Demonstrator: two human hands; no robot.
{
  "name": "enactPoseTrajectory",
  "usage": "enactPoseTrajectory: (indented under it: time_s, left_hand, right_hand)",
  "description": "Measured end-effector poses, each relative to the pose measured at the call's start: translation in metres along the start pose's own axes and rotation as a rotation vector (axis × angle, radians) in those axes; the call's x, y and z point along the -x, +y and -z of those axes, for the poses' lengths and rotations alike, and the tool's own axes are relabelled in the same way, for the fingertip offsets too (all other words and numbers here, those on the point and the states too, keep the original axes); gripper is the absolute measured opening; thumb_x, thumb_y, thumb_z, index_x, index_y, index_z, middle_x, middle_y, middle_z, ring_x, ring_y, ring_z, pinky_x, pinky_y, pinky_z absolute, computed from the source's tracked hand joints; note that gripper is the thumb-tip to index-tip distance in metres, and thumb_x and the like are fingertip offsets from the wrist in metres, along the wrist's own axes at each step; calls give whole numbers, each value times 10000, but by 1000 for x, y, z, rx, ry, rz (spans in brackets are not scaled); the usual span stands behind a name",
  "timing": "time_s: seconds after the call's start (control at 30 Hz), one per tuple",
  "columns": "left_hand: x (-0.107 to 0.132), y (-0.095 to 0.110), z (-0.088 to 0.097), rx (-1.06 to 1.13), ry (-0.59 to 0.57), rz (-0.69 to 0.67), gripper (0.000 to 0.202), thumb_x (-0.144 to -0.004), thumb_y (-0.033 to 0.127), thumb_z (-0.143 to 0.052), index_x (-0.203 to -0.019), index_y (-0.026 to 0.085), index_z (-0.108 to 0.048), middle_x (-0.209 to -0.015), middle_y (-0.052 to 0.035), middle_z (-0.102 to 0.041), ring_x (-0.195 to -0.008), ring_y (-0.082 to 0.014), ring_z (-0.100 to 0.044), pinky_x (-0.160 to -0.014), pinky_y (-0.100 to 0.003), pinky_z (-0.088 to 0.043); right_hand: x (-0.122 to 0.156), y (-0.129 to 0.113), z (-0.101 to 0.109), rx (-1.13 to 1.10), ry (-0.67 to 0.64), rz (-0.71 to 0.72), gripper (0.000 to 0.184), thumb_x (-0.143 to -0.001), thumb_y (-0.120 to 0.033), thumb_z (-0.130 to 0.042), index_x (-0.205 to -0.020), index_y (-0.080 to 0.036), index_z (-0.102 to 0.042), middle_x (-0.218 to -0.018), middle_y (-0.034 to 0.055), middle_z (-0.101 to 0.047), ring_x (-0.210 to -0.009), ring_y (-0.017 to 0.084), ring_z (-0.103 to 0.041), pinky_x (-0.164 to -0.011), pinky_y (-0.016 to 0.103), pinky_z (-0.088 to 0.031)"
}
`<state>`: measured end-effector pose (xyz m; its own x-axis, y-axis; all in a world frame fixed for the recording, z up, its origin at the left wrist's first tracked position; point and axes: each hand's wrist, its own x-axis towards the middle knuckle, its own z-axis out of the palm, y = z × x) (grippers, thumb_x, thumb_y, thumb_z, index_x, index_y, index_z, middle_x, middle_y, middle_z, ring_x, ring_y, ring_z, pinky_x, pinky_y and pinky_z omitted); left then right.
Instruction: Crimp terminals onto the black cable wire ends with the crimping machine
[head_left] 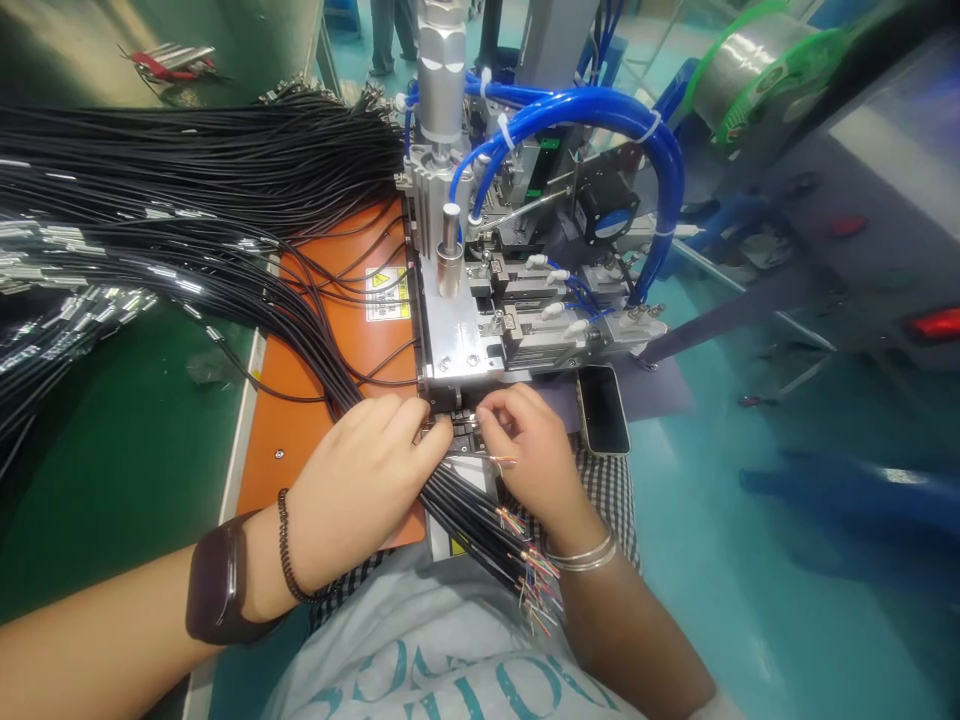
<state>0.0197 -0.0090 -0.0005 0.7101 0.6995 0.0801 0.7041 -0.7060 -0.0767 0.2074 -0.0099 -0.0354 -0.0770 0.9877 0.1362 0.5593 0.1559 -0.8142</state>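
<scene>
My left hand lies over a bundle of black cables, its fingers curled and the thumb and forefinger pressed together beside a small metal fixture. What sits between those fingertips is hidden. From the other side my right hand reaches in, thumb and forefinger pinched at the fixture on a tiny piece too small to name. Thin coloured wires stick out by its curled fingers. Below the hands, the bundle ends in stripped coloured wire ends above my lap.
A press machine with thick blue air hoses stands just beyond my hands. Many black cables cover the left side and an orange plate. A phone lies right of my right hand. A green-rimmed spool is at upper right.
</scene>
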Motion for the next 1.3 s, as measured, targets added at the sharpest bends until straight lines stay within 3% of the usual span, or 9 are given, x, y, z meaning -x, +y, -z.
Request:
enactPoseTrajectory:
  time_s: [0.2,0.3,0.4,0.57,0.77,0.83,0.93,1.07,1.3]
  left_hand:
    - [0,2,3,3,-54,9,170,-806,89,-503,-919,156,-610,-853,-81,-556,-774,-242,-510,-672,-380,-455]
    - [4,5,4,17,-39,26,164,-823,106,-502,-928,138,-624,-935,-104,-582,-837,-253,-521,-706,-381,-463]
    - [10,10,4,-2,-18,38,280,-813,83,-496,-1068,76,-611,-983,-135,-598,-878,-266,-530,-745,-391,-473]
    - [15,14,8,-53,-24,28,424,-767,13,-484,-1186,23,-554,-807,-99,-614,-740,-254,-553,-652,-383,-480]
    - [10,11,14,3,-30,32,275,-773,45,-500,-1026,70,-606,-742,-69,-608,-686,-248,-558,-613,-381,-484]
    - [9,9,16,24,-60,39,226,-761,50,-516,-963,91,-608,-740,-66,-603,-693,-250,-560,-620,-382,-482]
    - [8,7,17,58,-90,39,192,-744,58,-539,-920,110,-593,-750,-68,-602,-708,-255,-562,-634,-388,-481]
    - [7,3,13,91,-68,35,162,-727,87,-567,-883,124,-583,-746,-62,-597,-706,-254,-559,-625,-388,-478]
    - [3,-8,-3,50,10,49,194,-757,72,-523,-928,124,-597,-884,-90,-629,-793,-254,-566,-700,-392,-491]
  right_hand:
    - [-2,13,-13,-411,-61,-438,121,-805,-280,-528,-722,-193,-547,-626,-42,-465,-570,118,-417,-549,243,-336]
    - [-1,18,-17,-569,-60,-489,131,-789,-314,-557,-743,-192,-544,-612,-51,-462,-541,109,-409,-530,238,-341]
    - [4,17,-13,-387,7,-355,126,-812,-322,-577,-854,-203,-585,-662,-37,-487,-601,123,-461,-580,243,-384]
    - [13,14,-4,-117,13,-48,131,-872,-243,-528,-914,-221,-650,-923,37,-603,-837,161,-554,-718,268,-438]
    - [13,18,-7,-111,-3,-92,106,-879,-230,-526,-864,-202,-627,-857,24,-596,-781,152,-545,-701,267,-428]
    - [13,17,-2,-105,2,-103,117,-868,-229,-547,-957,-214,-622,-876,24,-580,-781,153,-539,-700,272,-436]
    - [17,9,12,-141,-82,44,318,-841,-186,-592,-1144,-279,-572,-913,13,-582,-776,144,-539,-690,274,-449]
    - [22,-2,29,-280,-336,345,303,-814,-93,-615,-1015,-316,-656,-866,-11,-650,-807,143,-576,-751,307,-457]
    - [21,-1,16,-256,-238,388,294,-844,-78,-570,-1042,-271,-669,-890,22,-682,-856,162,-595,-774,344,-483]
